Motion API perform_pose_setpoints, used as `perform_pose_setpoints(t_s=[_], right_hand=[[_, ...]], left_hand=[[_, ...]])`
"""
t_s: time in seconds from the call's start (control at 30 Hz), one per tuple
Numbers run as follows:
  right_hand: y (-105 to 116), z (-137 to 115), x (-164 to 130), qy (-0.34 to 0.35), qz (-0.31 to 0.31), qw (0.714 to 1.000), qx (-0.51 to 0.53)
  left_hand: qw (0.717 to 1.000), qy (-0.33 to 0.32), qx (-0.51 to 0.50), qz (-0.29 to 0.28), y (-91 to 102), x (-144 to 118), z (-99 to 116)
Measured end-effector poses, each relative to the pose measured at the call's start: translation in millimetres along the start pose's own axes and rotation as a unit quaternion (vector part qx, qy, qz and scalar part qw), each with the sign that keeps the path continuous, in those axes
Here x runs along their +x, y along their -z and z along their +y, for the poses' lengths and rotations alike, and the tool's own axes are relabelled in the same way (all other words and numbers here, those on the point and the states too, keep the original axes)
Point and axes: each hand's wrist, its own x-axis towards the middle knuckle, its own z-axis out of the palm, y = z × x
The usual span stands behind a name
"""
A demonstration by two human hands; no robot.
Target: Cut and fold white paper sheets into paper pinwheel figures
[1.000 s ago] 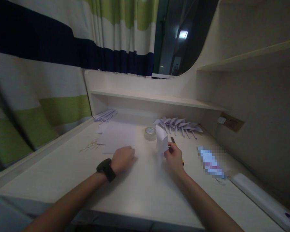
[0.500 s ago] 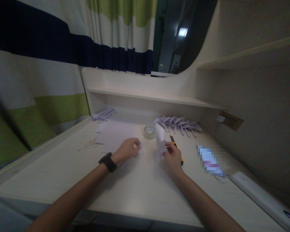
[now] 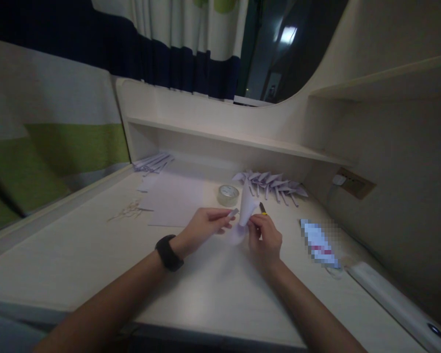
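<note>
Room: dim light, a striped curtain (image 3: 59, 98) in navy, white and green hanging along the left, a dark window behind.
Desk: pale wooden desk (image 3: 213, 294) with a low shelf (image 3: 235, 142) running across the back.
Left hand: left hand (image 3: 206, 226), black watch (image 3: 169, 253) on the wrist, fingers nearly closed, thumb and forefinger pinching a small strip, likely tape (image 3: 232, 213), its tip just beside the paper.
Right hand: right hand (image 3: 265, 238) curled closed, fingertips gripping the lower edge of a folded white paper piece (image 3: 247, 208).
Paper piece: standing upright between both hands, above the desk near its middle, just in front of the tape roll.
Tape roll: clear tape roll (image 3: 228, 194) lying flat right behind the hands.
Cutter: yellow utility knife (image 3: 263, 209) poking out behind the right hand, mostly hidden.
Sheets: flat white sheets (image 3: 172, 198) left of the roll, thin scraps (image 3: 127, 212) beside them.
Back row: folded paper shapes (image 3: 270, 182) fanned out at the back right, another bunch (image 3: 152, 163) at the back left.
Right edge: a blurred-out item (image 3: 318, 242) on the desk, a long white bar (image 3: 389, 299) near the corner.
</note>
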Motion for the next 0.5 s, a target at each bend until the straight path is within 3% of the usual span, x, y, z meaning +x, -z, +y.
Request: perform_pose_setpoints(t_s=[0.5], right_hand=[[-0.4,-1.4,-1.7,-0.007,-0.024,1.0,-0.012]], left_hand=[[0.999,-0.026,-0.005,-0.022,-0.2,-3.7,2.1]])
